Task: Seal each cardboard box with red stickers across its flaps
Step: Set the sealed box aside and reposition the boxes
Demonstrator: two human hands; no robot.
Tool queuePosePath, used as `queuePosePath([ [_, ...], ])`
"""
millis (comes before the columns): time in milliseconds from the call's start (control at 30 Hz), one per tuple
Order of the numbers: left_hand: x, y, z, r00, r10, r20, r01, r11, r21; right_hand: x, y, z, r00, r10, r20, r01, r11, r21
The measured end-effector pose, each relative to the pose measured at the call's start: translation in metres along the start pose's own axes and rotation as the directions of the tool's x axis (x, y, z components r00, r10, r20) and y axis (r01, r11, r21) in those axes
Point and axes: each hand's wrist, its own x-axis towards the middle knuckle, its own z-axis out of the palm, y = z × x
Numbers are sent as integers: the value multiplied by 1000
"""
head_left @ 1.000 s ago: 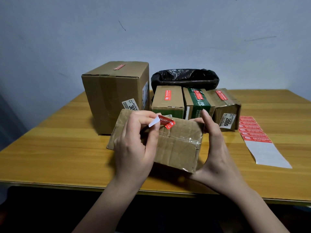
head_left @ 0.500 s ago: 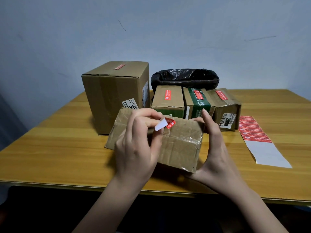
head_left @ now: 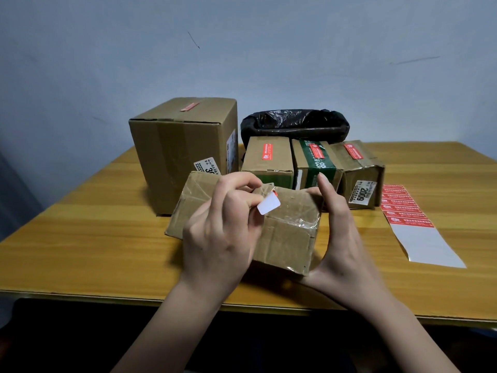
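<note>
Cardboard box (head_left: 285, 232), worn and glossy with old tape, sits tilted near the table (head_left: 80, 238) front edge, propped between my hands so its top flap seam faces me. My left hand (head_left: 217, 238) pinches one red sticker (head_left: 269, 205) between thumb and fingertips; its white back is turned to the camera, only a red sliver showing, and it hangs just above the seam, not yet pressed down. My right hand (head_left: 341, 238) cups the box's right end, thumb under the near corner, fingers fairly straight along the far side, index raised, apparently to steady the box for pressing. Four boxes behind already carry red stickers. Sticker sheet (head_left: 408, 208) lies to the right, within reach for the next box. Black bag (head_left: 294, 125) at rear, untouched
</note>
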Motion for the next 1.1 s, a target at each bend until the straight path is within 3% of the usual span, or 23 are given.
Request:
queuePosePath([
  [167,2,1,-3,998,-49,-50,41,986,-159,-1,0,-2,998,41,-49,-40,999,28],
  [267,10,-2,-5,965,-240,-102,182,902,-392,8,-4,-8,995,20,-102,-15,998,55],
  [367,17,-4,-9,900,-432,-63,347,796,-496,10,-4,-9,995,-9,-99,12,999,36],
  [467,16,1,-11,788,-611,78,538,620,-571,9,-3,-7,996,5,-88,-2,999,40],
  [567,19,5,-12,702,-690,177,619,468,-631,10,-4,-4,996,21,-83,-16,998,56],
  [633,21,6,-13,667,-716,208,648,419,-636,11,-4,-3,996,23,-83,-18,998,58],
  [833,21,9,-14,645,-732,217,651,379,-657,7,0,-1,998,49,-50,-45,996,83],
  [1000,27,15,-20,715,-681,161,604,484,-634,5,3,-10,993,116,17,-117,979,169],
  [1100,30,18,-23,717,-678,165,600,479,-640,6,5,-19,980,178,88,-192,962,196],
])
